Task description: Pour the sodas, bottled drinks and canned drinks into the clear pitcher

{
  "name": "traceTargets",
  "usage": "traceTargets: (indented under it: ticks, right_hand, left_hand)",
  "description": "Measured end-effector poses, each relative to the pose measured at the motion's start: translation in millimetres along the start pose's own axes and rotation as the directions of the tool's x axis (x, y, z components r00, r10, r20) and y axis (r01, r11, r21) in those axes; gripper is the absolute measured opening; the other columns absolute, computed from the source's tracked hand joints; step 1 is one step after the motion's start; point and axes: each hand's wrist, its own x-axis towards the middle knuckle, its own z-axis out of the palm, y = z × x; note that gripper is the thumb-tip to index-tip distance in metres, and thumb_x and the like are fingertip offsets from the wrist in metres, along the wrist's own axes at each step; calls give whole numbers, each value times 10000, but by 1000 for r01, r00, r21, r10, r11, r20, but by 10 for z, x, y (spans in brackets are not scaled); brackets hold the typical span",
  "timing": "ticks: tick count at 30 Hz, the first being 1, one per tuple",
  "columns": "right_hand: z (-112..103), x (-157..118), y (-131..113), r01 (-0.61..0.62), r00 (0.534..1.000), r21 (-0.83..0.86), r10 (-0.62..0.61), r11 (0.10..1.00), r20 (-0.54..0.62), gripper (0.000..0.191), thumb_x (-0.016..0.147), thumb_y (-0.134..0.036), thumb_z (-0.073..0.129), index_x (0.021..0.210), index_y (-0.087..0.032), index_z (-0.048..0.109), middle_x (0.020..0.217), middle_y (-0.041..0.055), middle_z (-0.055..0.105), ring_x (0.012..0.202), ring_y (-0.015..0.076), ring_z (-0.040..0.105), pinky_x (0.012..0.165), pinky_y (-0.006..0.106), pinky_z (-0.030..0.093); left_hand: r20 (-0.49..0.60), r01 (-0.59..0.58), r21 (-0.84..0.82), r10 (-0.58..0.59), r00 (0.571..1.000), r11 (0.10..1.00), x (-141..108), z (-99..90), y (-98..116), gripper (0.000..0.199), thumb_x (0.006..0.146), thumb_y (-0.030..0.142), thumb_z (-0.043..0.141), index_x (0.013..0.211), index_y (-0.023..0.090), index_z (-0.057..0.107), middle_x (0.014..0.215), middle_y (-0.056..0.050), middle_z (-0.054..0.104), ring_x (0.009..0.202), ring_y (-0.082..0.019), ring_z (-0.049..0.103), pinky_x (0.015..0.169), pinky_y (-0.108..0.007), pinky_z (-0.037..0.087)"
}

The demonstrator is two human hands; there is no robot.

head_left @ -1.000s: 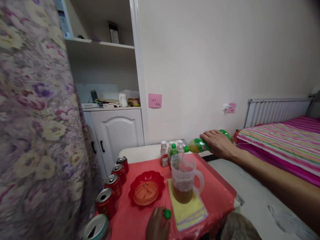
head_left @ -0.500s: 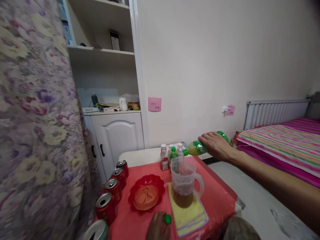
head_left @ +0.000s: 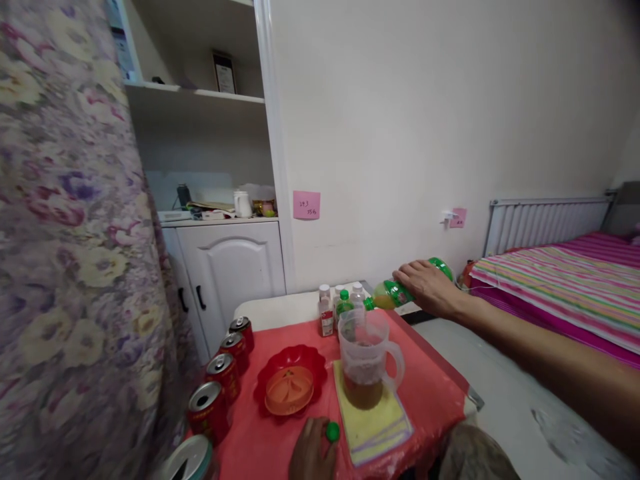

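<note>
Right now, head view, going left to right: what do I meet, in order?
Row of cans → red scalloped dish → translucent pitcher → right-hand pink note → striped bedspread.

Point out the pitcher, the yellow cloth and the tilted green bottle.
Pitcher [head_left: 362,365]: head view, on its front wall.
Yellow cloth [head_left: 369,435]: head view, on its bare near part.
Tilted green bottle [head_left: 385,296]: head view, near its neck.
</note>
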Motion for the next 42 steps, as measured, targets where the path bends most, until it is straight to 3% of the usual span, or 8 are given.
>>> traceTargets:
  ticks: [9, 20, 31, 42]
  right_hand:
    - [-81, 43, 21, 27, 1000, -25, -27, 999, -6, 321, 818, -51, 532, 1107, -181, 580, 985, 78, 671, 939, 262, 607, 886, 391, 330]
    - [-104, 135, 32, 77, 997, -77, -77, 994, 2, 344, 833, -58, 542, 1153, -180, 574, 1041, 99, 674, 981, 283, 601, 981, 435, 287]
    - [-236, 249, -47, 119, 992, -129, -122, 984, -12, 283, 858, -25, 492, 1065, -184, 604, 951, 79, 656, 885, 250, 582, 1026, 434, 276]
    - [-291, 348, -135, 196, 979, -222, -203, 955, -9, 294, 827, -36, 529, 1066, -193, 601, 988, 65, 638, 955, 254, 546, 1127, 469, 220]
  left_hand:
    - [36, -13, 46, 12, 999, 999, 8, 67, -137, 231, 862, 318, 542, 998, 221, 701, 1011, -94, 758, 996, -257, 716, 892, -352, 564]
    - [39, -21, 51, 19, 999, 998, -4, 62, -130, 245, 862, 295, 535, 1029, 218, 697, 1032, -98, 756, 1029, -255, 708, 920, -359, 555]
    - [45, 13, 30, -15, 999, 999, 5, 26, -11, 245, 867, 314, 512, 986, 206, 697, 999, -101, 752, 990, -260, 711, 892, -366, 556]
    - [53, 39, 24, -40, 998, 999, -5, 28, 6, 236, 859, 291, 501, 988, 220, 685, 1010, -93, 742, 1010, -253, 699, 909, -365, 539]
